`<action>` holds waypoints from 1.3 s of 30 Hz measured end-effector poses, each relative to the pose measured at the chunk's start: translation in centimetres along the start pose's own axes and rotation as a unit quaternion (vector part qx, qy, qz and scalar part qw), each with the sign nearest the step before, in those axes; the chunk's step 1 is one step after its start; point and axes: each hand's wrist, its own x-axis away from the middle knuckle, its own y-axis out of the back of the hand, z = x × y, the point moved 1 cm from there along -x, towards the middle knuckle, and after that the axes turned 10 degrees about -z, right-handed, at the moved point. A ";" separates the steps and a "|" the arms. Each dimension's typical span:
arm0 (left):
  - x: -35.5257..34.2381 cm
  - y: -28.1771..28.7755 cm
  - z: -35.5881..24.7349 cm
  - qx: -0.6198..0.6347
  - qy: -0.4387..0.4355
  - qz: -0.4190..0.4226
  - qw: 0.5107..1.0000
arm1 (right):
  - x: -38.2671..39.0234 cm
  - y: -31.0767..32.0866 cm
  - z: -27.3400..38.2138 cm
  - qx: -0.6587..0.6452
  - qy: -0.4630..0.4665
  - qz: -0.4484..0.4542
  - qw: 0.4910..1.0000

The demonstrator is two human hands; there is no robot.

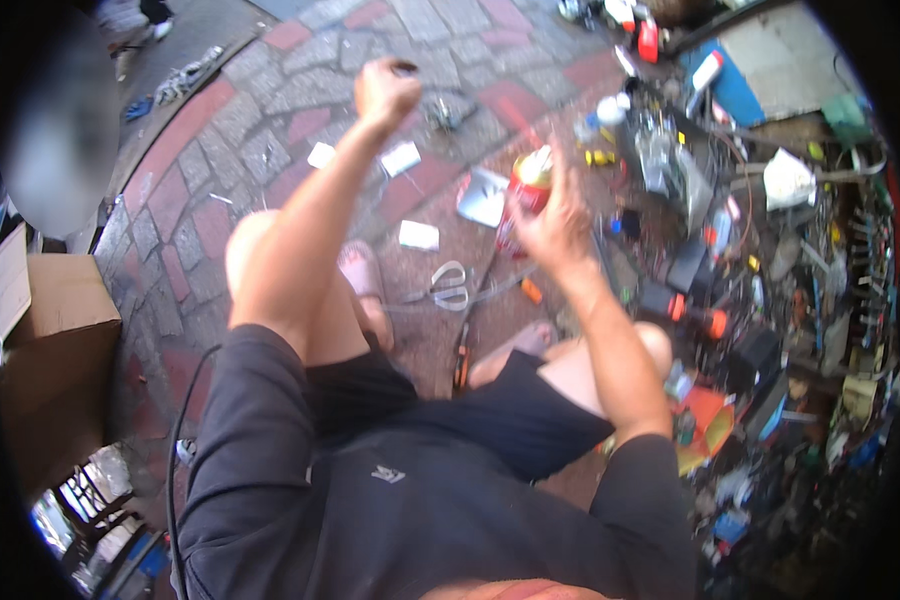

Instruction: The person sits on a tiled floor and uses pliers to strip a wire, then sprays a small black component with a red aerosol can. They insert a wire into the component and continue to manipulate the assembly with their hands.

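Observation:
My left hand (pixel 388 95) is raised over the paving at the upper middle, its fingers curled closed. A small dark thing shows at the top of that fist, too blurred to name. To the right, my right hand (pixel 558 228) has its fingers stretched up and apart, smeared a little by motion. Just beside its thumb is a red can (pixel 531 183) with a pale yellowish top, partly hidden by the hand. Whether the hand touches the can, I cannot tell. Below, between my feet, lies a pair of white-handled scissors (pixel 450 287).
White paper pieces (pixel 419 235) and an orange piece (pixel 531 291) lie on the ground. A dense clutter of tools, plastic bags (pixel 658 160) and parts fills the right side. A cardboard box (pixel 65 300) stands at the left. A black cable (pixel 177 440) runs near my left arm.

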 end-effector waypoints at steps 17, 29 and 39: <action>0.2 3.1 6.9 -0.085 0.055 0.280 0.955 | 17.6 6.0 -24.7 0.229 -0.429 0.048 0.873; 2.8 1.9 3.8 -0.031 0.037 0.272 0.961 | 22.2 2.4 -23.2 0.244 -0.451 0.052 0.857; 9.3 1.1 -0.8 0.290 0.252 0.348 0.855 | 7.0 1.7 -5.4 -0.170 -0.277 -0.024 0.945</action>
